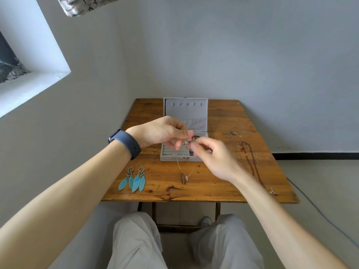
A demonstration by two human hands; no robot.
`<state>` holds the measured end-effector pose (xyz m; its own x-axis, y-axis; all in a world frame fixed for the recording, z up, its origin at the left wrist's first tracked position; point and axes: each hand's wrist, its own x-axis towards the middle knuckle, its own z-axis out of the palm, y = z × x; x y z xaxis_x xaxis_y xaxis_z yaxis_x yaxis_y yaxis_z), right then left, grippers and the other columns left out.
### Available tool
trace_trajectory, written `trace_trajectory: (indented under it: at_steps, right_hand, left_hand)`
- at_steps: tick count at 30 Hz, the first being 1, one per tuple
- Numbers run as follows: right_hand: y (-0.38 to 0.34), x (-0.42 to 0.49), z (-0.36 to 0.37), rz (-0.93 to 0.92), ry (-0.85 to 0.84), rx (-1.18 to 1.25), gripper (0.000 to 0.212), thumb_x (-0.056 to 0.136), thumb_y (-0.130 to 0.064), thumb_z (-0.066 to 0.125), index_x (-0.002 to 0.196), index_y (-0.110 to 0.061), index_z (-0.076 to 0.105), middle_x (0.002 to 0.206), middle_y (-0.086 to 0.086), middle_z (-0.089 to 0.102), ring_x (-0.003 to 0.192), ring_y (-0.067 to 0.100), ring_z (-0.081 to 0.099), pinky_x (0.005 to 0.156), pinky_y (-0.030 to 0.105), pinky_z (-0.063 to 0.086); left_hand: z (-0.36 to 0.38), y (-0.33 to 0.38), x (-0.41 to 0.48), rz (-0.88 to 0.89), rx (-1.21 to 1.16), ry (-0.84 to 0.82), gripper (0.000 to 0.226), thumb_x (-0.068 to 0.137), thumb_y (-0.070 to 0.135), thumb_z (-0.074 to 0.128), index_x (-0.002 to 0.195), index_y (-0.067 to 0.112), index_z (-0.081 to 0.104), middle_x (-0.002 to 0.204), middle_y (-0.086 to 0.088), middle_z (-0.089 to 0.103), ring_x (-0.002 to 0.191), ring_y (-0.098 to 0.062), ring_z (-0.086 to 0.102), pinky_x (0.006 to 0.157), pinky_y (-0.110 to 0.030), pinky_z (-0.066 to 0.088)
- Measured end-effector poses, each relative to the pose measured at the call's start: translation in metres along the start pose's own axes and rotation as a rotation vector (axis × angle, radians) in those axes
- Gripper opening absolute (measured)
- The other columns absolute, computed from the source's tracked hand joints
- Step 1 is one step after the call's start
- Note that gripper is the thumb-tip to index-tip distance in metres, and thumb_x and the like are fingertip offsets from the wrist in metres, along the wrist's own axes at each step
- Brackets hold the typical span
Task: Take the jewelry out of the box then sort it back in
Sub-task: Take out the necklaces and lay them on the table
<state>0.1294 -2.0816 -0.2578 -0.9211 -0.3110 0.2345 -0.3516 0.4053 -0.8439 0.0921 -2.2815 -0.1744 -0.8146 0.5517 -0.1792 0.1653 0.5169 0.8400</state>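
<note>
An open grey jewelry box (172, 157) sits mid-table, its lid (185, 111) upright. My left hand (161, 132) and my right hand (215, 157) meet just above the box, both pinching the ends of a thin silver necklace (179, 167). Its chain hangs down in a loop, and the small pendant (186, 178) rests on the table in front of the box. A small silvery piece shows between my left fingers. Two turquoise feather earrings (133, 180) lie at the front left. A dark red beaded necklace (251, 162) lies at the right.
The wooden table (213, 189) stands against a grey wall. A thin pale chain (234, 140) lies right of the box, and a small silver item (273, 191) sits near the front right corner. My knees are under the front edge. A cable runs along the floor at right.
</note>
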Motion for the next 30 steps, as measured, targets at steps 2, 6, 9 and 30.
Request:
trace_trajectory:
  at_steps: [2, 6, 9, 30]
  right_hand:
    - [0.018, -0.007, 0.011, 0.024, -0.004, -0.066, 0.02, 0.098, -0.044, 0.056, 0.104, -0.032, 0.069, 0.098, -0.018, 0.069, 0.096, -0.002, 0.062, 0.079, 0.019, 0.048]
    - [0.052, -0.026, 0.033, 0.181, 0.066, -0.081, 0.017, 0.102, -0.03, 0.053, 0.097, -0.026, 0.068, 0.097, -0.016, 0.065, 0.101, -0.004, 0.055, 0.088, 0.022, 0.042]
    - [0.06, -0.041, 0.045, 0.313, 0.021, 0.223, 0.017, 0.103, -0.027, 0.051, 0.1, -0.024, 0.067, 0.104, -0.009, 0.071, 0.103, 0.008, 0.067, 0.088, 0.032, 0.056]
    - [0.083, -0.165, 0.019, 0.453, 0.524, 0.72, 0.021, 0.088, -0.027, 0.065, 0.101, -0.016, 0.078, 0.089, 0.007, 0.075, 0.082, 0.014, 0.069, 0.075, 0.023, 0.056]
  left_hand:
    - [-0.003, 0.0, -0.001, 0.026, -0.177, 0.061, 0.027, 0.099, 0.035, 0.057, 0.087, 0.012, 0.064, 0.071, -0.001, 0.065, 0.07, -0.015, 0.063, 0.078, -0.032, 0.054]
    - [-0.013, 0.008, -0.002, 0.084, -0.438, 0.14, 0.02, 0.101, 0.033, 0.056, 0.092, 0.016, 0.059, 0.073, 0.002, 0.061, 0.065, -0.015, 0.059, 0.068, -0.026, 0.053]
    - [-0.014, 0.012, -0.001, 0.087, -0.443, 0.169, 0.02, 0.101, 0.035, 0.058, 0.092, 0.017, 0.06, 0.073, 0.003, 0.062, 0.065, -0.014, 0.06, 0.065, -0.024, 0.053]
    - [0.039, -0.026, 0.083, -0.231, -0.511, 0.194, 0.021, 0.097, 0.019, 0.063, 0.111, 0.004, 0.069, 0.09, -0.002, 0.077, 0.069, -0.008, 0.068, 0.066, -0.023, 0.048]
